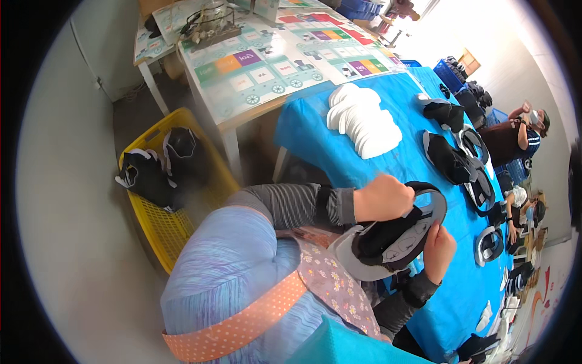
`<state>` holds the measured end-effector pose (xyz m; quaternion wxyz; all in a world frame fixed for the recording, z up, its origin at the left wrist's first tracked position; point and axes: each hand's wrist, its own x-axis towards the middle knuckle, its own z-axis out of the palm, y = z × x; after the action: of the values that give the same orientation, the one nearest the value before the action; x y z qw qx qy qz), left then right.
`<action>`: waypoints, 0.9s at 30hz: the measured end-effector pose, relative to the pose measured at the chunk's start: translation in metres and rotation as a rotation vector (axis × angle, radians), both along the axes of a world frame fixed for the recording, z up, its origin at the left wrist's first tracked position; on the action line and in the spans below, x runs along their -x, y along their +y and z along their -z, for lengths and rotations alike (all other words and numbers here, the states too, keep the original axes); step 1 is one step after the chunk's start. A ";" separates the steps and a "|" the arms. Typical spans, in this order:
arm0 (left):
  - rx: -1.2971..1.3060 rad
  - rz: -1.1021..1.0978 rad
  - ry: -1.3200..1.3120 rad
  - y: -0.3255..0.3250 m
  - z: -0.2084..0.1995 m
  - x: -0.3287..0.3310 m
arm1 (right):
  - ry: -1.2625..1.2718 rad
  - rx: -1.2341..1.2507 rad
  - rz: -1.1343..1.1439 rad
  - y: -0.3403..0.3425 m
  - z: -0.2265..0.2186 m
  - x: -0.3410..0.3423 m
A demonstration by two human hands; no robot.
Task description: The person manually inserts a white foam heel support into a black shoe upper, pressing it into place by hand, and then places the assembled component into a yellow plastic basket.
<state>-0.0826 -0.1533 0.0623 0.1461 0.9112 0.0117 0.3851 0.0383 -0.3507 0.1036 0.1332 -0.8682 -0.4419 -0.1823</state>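
Together, hands (384, 199) (440, 246) grip a workpiece (393, 235) (underside hidden).

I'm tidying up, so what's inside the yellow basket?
The yellow basket holds black shoe pieces with white trim. The person's blue shirt blocks part of the basket; anything behind it cannot be seen.

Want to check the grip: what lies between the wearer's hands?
Head view: part of a black-and-white shoe piece, between left hand and right hand.
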 end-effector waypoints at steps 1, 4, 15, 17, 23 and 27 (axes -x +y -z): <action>0.008 -0.009 -0.003 -0.004 -0.002 0.000 | -0.044 -0.037 -0.024 0.005 -0.006 0.007; 0.147 -0.026 -0.165 -0.019 -0.017 0.005 | -0.156 -0.107 -0.014 0.024 -0.019 0.034; 0.094 0.010 -0.063 -0.025 0.030 -0.013 | -0.225 -0.035 0.088 0.029 0.000 0.044; 0.140 0.024 -0.070 -0.016 0.036 -0.017 | -0.201 -0.052 0.074 0.016 0.006 0.025; 0.274 0.030 -0.325 -0.005 0.020 -0.015 | 0.241 -0.639 0.080 0.002 0.018 0.010; 0.595 0.294 0.185 -0.007 0.019 -0.023 | 0.505 -0.565 0.055 -0.004 0.035 -0.010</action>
<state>-0.0591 -0.1605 0.0437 0.4577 0.8517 0.0051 0.2551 0.0483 -0.3546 0.0684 0.4673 -0.8262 -0.3041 -0.0808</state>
